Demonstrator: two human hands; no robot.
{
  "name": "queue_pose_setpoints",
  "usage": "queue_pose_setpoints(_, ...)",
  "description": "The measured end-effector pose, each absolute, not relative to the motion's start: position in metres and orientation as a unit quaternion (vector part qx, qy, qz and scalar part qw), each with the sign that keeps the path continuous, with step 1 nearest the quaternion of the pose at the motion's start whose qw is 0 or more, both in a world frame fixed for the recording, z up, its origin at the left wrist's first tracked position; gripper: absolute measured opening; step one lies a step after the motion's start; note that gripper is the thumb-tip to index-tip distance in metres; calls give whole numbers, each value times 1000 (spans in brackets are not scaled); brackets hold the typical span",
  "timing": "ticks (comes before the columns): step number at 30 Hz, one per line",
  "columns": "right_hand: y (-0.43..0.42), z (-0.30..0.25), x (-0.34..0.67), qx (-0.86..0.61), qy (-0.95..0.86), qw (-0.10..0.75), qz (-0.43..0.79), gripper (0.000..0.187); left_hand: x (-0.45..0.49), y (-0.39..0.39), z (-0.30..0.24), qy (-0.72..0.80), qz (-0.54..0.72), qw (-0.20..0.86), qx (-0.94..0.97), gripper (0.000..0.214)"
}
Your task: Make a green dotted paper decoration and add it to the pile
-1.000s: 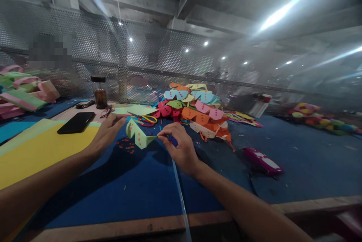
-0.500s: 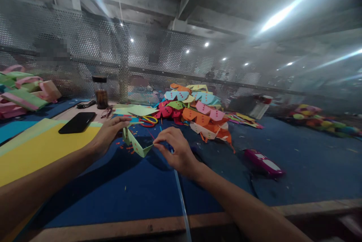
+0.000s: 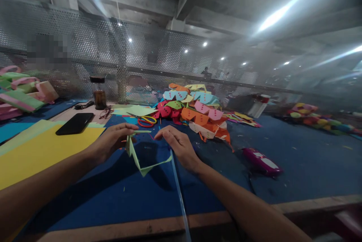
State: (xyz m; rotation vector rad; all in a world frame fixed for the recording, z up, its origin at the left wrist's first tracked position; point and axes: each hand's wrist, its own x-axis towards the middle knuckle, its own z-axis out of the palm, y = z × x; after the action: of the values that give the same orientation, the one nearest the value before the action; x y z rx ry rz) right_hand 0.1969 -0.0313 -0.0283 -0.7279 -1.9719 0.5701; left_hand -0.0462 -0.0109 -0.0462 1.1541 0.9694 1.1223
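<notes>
A folded strip of pale green paper (image 3: 137, 162) hangs from my left hand (image 3: 113, 141), whose thumb and fingers are closed on it. One end of the strip points right between the hands. The other end droops below my right hand, apart from its fingertips. My right hand (image 3: 178, 145) is held just right of the paper with fingers bent together. A thin pink line shows at its fingertips, and I cannot tell whether it is held. Red and orange-handled scissors (image 3: 147, 121) lie beyond the hands.
A pile of colourful cut paper pieces (image 3: 195, 108) stands ahead. To the left are yellow sheets (image 3: 65, 147), a black phone (image 3: 75, 123) and a lidded jar (image 3: 98, 96). A purple device (image 3: 262, 162) lies right. A pale blue strip (image 3: 178, 189) crosses the table edge.
My right fingers have come away from the green paper strip, and its loose end has dropped lower and swung right. My left hand has turned the strip, so another end now points right.
</notes>
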Motion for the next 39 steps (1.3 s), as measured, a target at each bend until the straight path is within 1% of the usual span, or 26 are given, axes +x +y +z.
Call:
queue_pose_setpoints(1, -29, -30, 197, -311, -794, 468, 229, 27, -44, -14, -46, 409, 472, 600, 500, 27)
queue_pose_setpoints(4, -23, -37, 196, -338, -794, 475, 174, 9, -39, -20, -47, 389, 446, 624, 511, 25)
queue_pose_setpoints(7, -20, -44, 194, -354, -812, 446, 129, 12, -36, -23, -49, 378, 427, 639, 516, 23)
queue_pose_setpoints(11, -20, -46, 193, -409, -817, 393, 104, 3, -34, -25, -50, 375, 415, 642, 524, 23)
queue_pose_setpoints(14, -21, -46, 193, -424, -819, 371, 104, 6, -34, -27, -49, 380, 415, 636, 528, 24)
queue_pose_setpoints(17, -21, -46, 192, -423, -822, 368, 100, 7, -32, -29, -48, 386, 415, 623, 539, 27)
queue_pose_setpoints(24, -24, -47, 188, -389, -853, 343, 51, 9, -21, -31, -52, 410, 409, 566, 587, 32)
queue_pose_setpoints(28, -25, -50, 187, -371, -864, 339, 42, 8, -17, -31, -54, 422, 421, 534, 599, 30)
queue_pose_setpoints(34, -25, -53, 186, -344, -873, 343, 38, 6, -15, -30, -59, 423, 426, 504, 621, 20)
queue_pose_setpoints(39, -26, -53, 186, -333, -880, 340, -8, 6, -13, -28, -64, 421, 429, 484, 636, 19)
